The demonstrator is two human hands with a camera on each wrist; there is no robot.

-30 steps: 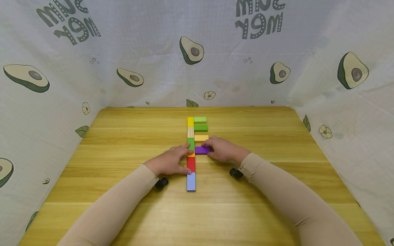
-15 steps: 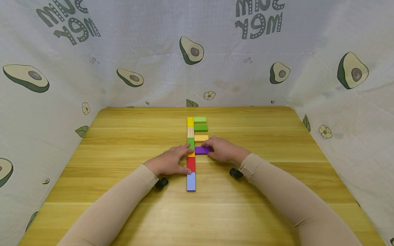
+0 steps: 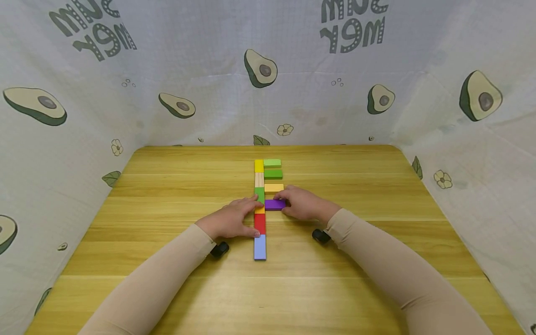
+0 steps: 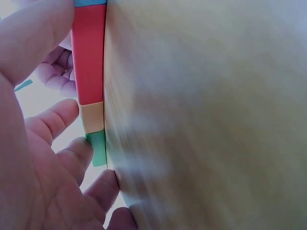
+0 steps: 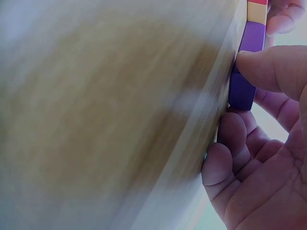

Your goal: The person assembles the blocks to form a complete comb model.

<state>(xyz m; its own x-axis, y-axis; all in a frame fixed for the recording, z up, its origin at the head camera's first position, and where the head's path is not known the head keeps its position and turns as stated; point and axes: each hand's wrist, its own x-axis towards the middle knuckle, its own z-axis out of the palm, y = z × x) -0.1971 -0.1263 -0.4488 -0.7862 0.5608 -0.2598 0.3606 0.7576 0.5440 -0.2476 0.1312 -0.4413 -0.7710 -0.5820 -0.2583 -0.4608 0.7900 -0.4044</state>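
Observation:
A straight column of flat blocks runs away from me: light blue (image 3: pixel 260 247), red (image 3: pixel 260 224), orange (image 3: pixel 260 210), green (image 3: pixel 259 191), bare wood (image 3: pixel 259 180) and yellow (image 3: pixel 259 166). From the left, my left hand (image 3: pixel 229 217) rests against it with fingers spread, thumb near the red and light blue joint, fingertips over the orange and green blocks. My right hand (image 3: pixel 307 204) pinches the right end of a purple block (image 3: pixel 274 205), thumb on its near side. This block lies flat, its left end against the column. In the right wrist view the thumb covers part of the purple block (image 5: pixel 242 92).
Farther back, a pale orange block (image 3: pixel 273 188), a dark green block (image 3: pixel 273 174) and a light green block (image 3: pixel 272 163) stick out rightward from the column. All lie on a wooden table (image 3: pixel 188 177). A patterned cloth (image 3: pixel 310 111) encloses its back and sides.

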